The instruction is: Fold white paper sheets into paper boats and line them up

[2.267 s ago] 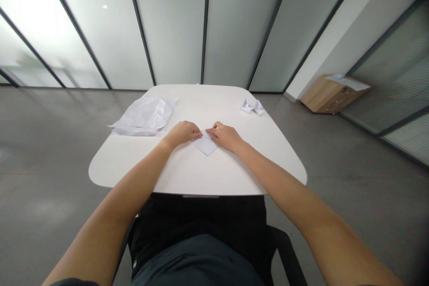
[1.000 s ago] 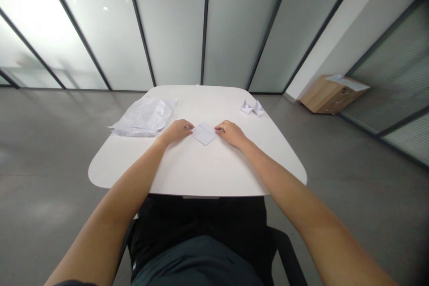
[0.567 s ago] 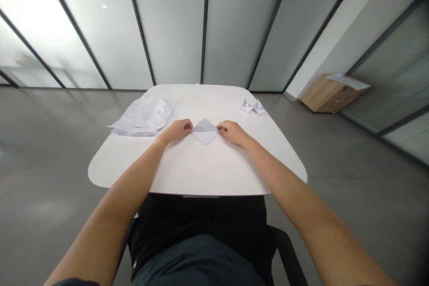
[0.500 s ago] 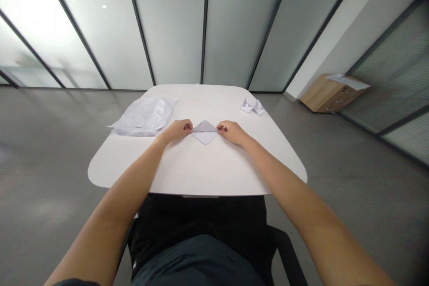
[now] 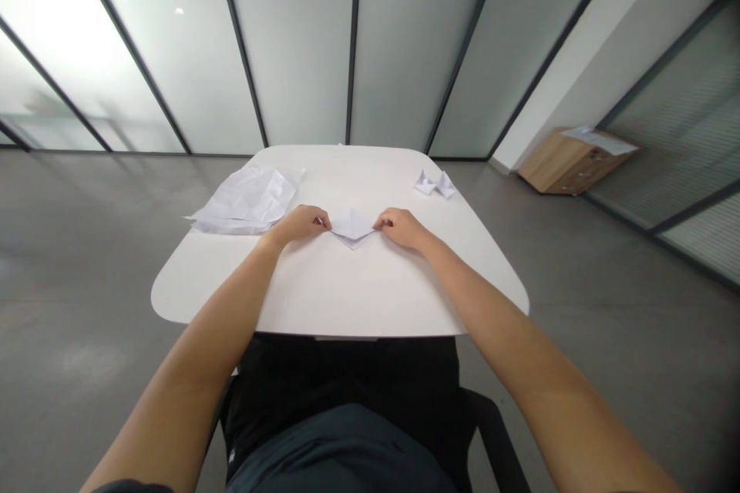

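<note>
Some sheets (image 5: pixel 248 199) (creased) lie L of held ppr (image 5: pixel 351 224).

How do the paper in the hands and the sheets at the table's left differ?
The paper is small and folded; the sheets are broader and wrinkled. The left hand and right hand pinch the paper's side corners; the sheets lie piled, partly overhanging the table. Both are white.

Open for passing over the table (image 5: pixel 358 293) beyond the paper (image 5: pixel 352 225), between the sheets (image 5: pixel 248 200) at far left and the folded shapes (image 5: pixel 425 187) at far right. Blocked at the paper's side corners by left hand (image 5: pixel 308 222) and right hand (image 5: pixel 400 227). Tight between left hand and sheets; roomier nearer, between the forearms (image 5: pixel 231 304).
</note>
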Motion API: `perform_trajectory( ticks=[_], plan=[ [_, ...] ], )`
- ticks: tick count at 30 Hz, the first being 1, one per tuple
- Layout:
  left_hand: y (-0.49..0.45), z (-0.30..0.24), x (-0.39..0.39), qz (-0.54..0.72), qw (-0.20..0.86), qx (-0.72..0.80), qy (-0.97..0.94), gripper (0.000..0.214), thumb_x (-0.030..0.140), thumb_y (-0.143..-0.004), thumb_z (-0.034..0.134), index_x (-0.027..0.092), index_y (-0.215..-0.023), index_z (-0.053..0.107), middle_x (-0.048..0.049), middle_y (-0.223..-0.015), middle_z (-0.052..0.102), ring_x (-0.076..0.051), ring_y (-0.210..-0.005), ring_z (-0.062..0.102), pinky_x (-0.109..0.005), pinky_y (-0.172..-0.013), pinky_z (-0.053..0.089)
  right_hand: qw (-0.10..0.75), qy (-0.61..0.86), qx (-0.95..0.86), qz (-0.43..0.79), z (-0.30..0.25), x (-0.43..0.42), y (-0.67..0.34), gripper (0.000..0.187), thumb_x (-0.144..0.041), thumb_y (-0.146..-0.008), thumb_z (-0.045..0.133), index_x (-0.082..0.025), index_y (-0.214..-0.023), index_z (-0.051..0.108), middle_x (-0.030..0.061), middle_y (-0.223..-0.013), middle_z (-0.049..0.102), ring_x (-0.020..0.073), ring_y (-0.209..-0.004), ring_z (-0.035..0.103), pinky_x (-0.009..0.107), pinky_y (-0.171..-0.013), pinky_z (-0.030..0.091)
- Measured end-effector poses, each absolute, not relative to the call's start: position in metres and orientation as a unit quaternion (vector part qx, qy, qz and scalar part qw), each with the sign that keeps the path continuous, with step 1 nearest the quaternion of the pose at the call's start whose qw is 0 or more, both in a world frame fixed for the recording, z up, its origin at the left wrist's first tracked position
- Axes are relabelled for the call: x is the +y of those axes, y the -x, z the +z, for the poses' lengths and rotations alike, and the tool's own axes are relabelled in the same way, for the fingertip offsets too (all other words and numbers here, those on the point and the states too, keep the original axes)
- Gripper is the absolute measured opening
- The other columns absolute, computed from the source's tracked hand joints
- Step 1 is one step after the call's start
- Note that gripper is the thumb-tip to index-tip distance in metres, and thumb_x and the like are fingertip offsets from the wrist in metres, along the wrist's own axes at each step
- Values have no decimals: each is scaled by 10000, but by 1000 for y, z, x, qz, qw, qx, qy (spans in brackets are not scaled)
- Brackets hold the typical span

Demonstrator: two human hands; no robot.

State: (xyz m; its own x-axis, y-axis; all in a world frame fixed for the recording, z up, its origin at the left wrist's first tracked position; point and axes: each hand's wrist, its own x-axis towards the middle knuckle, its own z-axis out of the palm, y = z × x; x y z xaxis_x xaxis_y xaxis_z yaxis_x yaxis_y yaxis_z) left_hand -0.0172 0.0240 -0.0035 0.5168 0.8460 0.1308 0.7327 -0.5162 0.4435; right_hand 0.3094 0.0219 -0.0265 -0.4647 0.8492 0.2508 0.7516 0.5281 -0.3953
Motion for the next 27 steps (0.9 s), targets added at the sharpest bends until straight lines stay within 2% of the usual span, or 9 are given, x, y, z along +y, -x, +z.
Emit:
perform_trajectory(
  ticks=[4, 8, 10, 12, 15, 17, 21, 27],
  plan=[
    [12, -1, 20, 159, 130, 457, -866, 226, 259, -856, 610, 239, -931, 822, -16, -950, 798, -188, -872, 729, -265, -852, 536, 203, 471, -853, 95, -25, 22, -307, 305, -71, -855, 588, -207, -964, 839, 46, -1026, 768, 179, -935, 686, 277, -904, 497],
    [0, -2, 13, 160, 50, 473, -865, 339, 493, -947, 602, 211, -883, 779, -63, -921, 766, -221, -858, 705, -306, -832, 522, 178, 473, -861, 61, -16, 13, -302, 279, -87, -871, 588, -208, -957, 824, 48, -1043, 774, 186, -967, 690, 280, -918, 479],
    [-6, -4, 11, 154, 23, 476, -865, 361, 546, -925, 655, 204, -881, 760, -77, -936, 751, -235, -860, 694, -317, -814, 515, 164, 479, -862, 39, -11, 6, -298, 208, -142, -894, 619, -212, -949, 808, 45, -1030, 766, 190, -932, 683, 285, -866, 475],
    [-10, -6, 10, 151, 23, 462, -873, 316, 517, -899, 718, 205, -923, 759, -80, -979, 748, -238, -881, 692, -319, -815, 515, 158, 485, -860, 16, -7, -1, -295, 135, -258, -940, 654, -217, -938, 783, 48, -1022, 753, 196, -911, 676, 290, -814, 468],
    [-14, -7, 11, 160, 43, 404, -899, 245, 409, -938, 709, 225, -1086, 775, -72, -1067, 765, -237, -983, 702, -323, -908, 515, 148, 484, -862, -2, -6, -6, -291, 198, -404, -972, 686, -218, -973, 757, 59, -1037, 738, 209, -925, 673, 297, -798, 467],
    [-16, -6, 11, 163, 57, 355, -919, 237, 331, -980, 659, 240, -1164, 778, -61, -1139, 779, -227, -1065, 705, -327, -989, 502, 149, 471, -869, 3, -8, -6, -290, 209, -414, -980, 695, -217, -1018, 752, 66, -1054, 731, 214, -951, 675, 302, -816, 476],
    [-18, -6, 12, 150, 81, 305, -937, 249, 204, -1004, 592, 253, -1114, 810, -23, -1222, 791, -189, -1144, 716, -297, -1054, 489, 175, 430, -884, 42, -14, 1, -290, 200, -354, -1010, 672, -220, -1118, 773, 73, -1084, 727, 207, -972, 685, 310, -880, 495],
    [-7, -4, 14, 107, 140, 346, -922, 300, 358, -944, 740, 279, -1227, 797, 1, -1373, 731, -197, -1223, 712, -281, -1090, 485, 196, 365, -908, 60, -23, 11, -292, 232, -250, -1021, 636, -220, -1170, 811, 93, -1062, 740, 220, -969, 687, 340, -917, 510]
  ],
)
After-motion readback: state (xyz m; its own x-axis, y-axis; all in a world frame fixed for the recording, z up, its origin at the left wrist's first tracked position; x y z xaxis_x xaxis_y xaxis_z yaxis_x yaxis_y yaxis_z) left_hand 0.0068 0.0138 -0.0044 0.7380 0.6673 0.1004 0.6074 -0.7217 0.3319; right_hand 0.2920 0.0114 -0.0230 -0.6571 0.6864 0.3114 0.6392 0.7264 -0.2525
